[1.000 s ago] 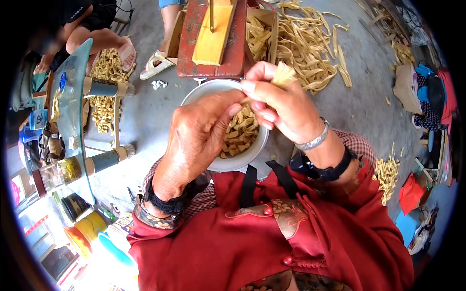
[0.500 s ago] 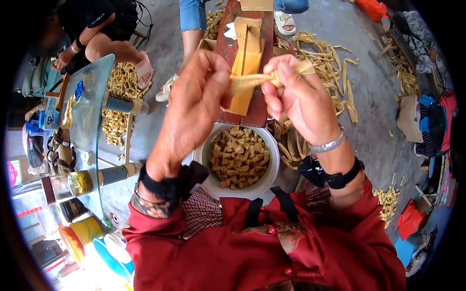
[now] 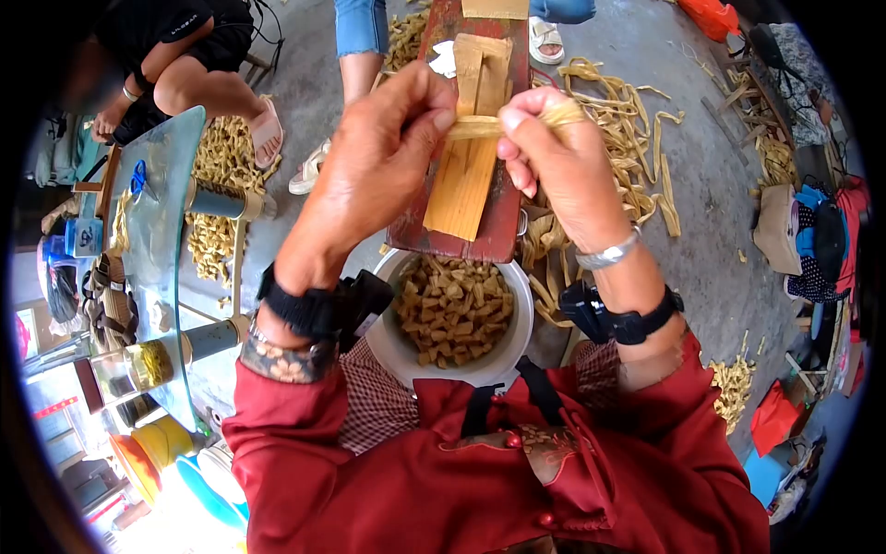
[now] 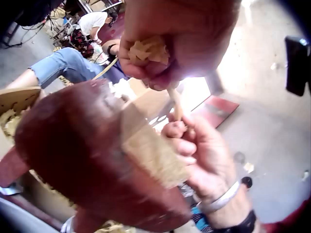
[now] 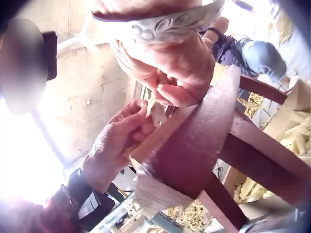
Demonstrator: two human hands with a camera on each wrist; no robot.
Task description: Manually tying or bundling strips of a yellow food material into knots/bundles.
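Observation:
A pale yellow strip [image 3: 475,127] is stretched between the two hands, above a wooden block [image 3: 459,189] on a red bench [image 3: 498,217]. My left hand [image 3: 383,162] pinches one end between thumb and curled fingers. With bent fingers, my right hand [image 3: 563,162] grips the other end, and a bunched part of the strip shows at its top. In the left wrist view, a folded wad [image 4: 149,51] pokes out of the left hand [image 4: 175,39]. Below the bench end stands a white basin [image 3: 523,319] of short cut pieces [image 3: 452,309].
Long loose strips [image 3: 637,175] lie on the floor to the right, with a small pile [image 3: 734,388] nearer. At left are a glass tabletop [image 3: 161,268], more pieces [image 3: 221,152] and a seated person [image 3: 185,55]. Another person's legs [image 3: 360,42] are beyond the bench.
Both hands rose from over the basin to above the bench, drawing the strip out between them. Since half a second ago they have shifted slightly up in view, and the block and bench end appear lower.

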